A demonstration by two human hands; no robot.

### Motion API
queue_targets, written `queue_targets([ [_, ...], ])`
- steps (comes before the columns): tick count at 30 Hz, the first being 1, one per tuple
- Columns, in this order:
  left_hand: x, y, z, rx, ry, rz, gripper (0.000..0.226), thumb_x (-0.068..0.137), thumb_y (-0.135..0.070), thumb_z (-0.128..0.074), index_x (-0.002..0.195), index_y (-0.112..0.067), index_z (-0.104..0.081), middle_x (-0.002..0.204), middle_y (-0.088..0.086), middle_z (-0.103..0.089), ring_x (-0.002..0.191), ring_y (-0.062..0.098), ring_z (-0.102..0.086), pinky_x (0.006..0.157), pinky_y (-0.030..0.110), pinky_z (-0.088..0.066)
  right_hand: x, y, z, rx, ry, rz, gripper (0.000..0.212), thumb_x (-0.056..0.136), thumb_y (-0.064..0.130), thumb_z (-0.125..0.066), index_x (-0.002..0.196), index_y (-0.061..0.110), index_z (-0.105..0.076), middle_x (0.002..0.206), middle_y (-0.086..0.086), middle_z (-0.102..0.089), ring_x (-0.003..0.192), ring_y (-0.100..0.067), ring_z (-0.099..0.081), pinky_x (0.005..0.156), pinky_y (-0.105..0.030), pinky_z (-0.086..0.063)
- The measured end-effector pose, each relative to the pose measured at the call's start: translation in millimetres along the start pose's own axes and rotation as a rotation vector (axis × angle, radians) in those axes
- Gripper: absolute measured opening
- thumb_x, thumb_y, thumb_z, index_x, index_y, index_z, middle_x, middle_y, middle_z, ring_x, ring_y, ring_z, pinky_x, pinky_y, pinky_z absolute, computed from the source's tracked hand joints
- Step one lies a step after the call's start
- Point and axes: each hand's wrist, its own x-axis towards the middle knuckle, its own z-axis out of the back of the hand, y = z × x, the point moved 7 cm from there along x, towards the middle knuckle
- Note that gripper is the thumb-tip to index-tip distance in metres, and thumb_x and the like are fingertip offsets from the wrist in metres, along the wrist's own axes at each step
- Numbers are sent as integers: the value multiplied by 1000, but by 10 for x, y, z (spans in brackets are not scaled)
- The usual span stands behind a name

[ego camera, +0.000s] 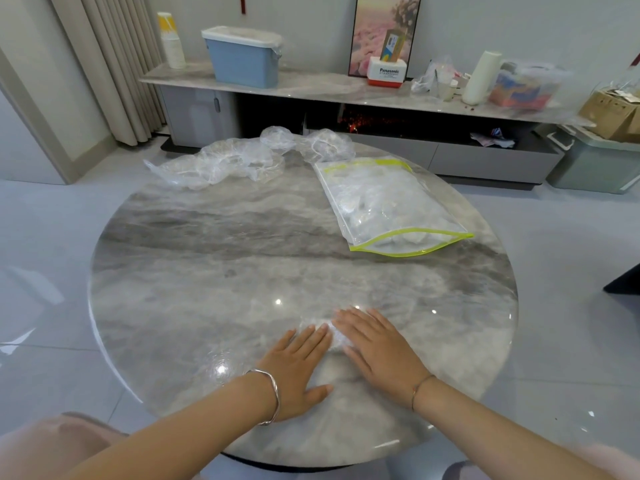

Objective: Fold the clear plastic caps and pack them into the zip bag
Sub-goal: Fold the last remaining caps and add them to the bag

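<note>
On the round table [207,271] the zip bag [391,206] lies at 2 o'clock and the loose caps [221,164] at 11. At 6 o'clock the left hand [298,365] and right hand [377,344] press one cap [334,336] flat, fingers straight, gripping nothing. It is better, I think, to push the air out evenly before folding.

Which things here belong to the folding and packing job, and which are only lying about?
Job: left hand and right hand pressing one clear cap flat; loose caps at the far edge of the table; zip bag, partly filled.
Lying about: blue bin, paper cups, Panasonic box, cardboard box, all off the table.
</note>
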Motion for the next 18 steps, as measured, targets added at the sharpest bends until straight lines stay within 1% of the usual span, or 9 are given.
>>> queue_targets([
  [2, 16, 18, -13, 31, 13, -1, 97, 60, -69, 23, 142, -18, 25, 141, -7, 35, 141, 13, 23, 112, 31, 18, -83, 11, -121, -101, 118, 60, 53, 103, 38, -13, 139, 14, -43, 146, -2, -43, 136, -15, -33, 110, -35, -22],
  [3, 24, 27, -14, 52, 20, 7, 91, 69, -71, 21, 143, -18, 24, 142, -7, 35, 141, 14, 22, 113, 32, 17, -129, -17, -157, -118, 163, 50, 56, 103, 41, -11, 142, 14, -39, 149, -1, -39, 138, -15, -29, 110, -35, -19],
  [5, 29, 47, -9, 69, 50, 41, 73, 91, -60, 0, 145, -17, 22, 148, -6, 31, 141, 14, 22, 116, 34, 14, -195, -65, -185, -130, 238, 17, 59, 102, 47, -11, 145, 15, -36, 151, -1, -35, 140, -13, -24, 111, -33, -16],
  [6, 26, 41, -7, 57, 65, 55, 69, 97, -54, -10, 146, -16, 21, 150, -4, 29, 141, 14, 23, 116, 34, 13, -211, -79, -192, -131, 265, 7, 60, 102, 49, -13, 146, 15, -34, 152, 0, -33, 141, -12, -22, 112, -33, -15],
  [8, 22, 17, -7, 54, 91, 64, 69, 99, -50, -17, 146, -16, 20, 151, -3, 29, 141, 14, 24, 117, 35, 12, -227, -81, -211, -126, 317, -3, 60, 101, 51, -18, 148, 15, -30, 154, 0, -30, 142, -12, -19, 112, -31, -12],
  [11, 23, 6, -16, 52, 114, 76, 70, 99, -51, -17, 146, -15, 20, 151, -4, 29, 140, 13, 25, 116, 34, 13, -257, -75, -255, -45, 386, -22, 62, 101, 51, -22, 151, 15, -21, 156, 0, -23, 143, -11, -13, 115, -28, -4],
  [13, 22, 4, -19, 57, 127, 85, 70, 99, -50, -18, 146, -15, 20, 152, -3, 28, 140, 13, 25, 116, 33, 13, -246, -60, -264, 43, 414, -28, 63, 100, 53, -18, 152, 18, -13, 158, 2, -13, 144, -8, -4, 115, -24, 3],
  [16, 25, 10, -21, 51, 138, 96, 70, 99, -50, -18, 146, -15, 20, 153, -2, 27, 141, 13, 24, 116, 33, 13, -205, -52, -240, 151, 435, -40, 65, 93, 57, -7, 149, 27, 4, 155, 12, 11, 142, 0, 14, 113, -19, 15],
  [18, 25, 17, -7, 37, 146, 94, 69, 99, -50, -18, 147, -16, 19, 153, -3, 26, 141, 12, 23, 116, 33, 12, -180, -25, -210, 167, 431, -31, 67, 89, 59, -4, 148, 29, 6, 153, 15, 13, 141, 3, 15, 111, -17, 18],
])
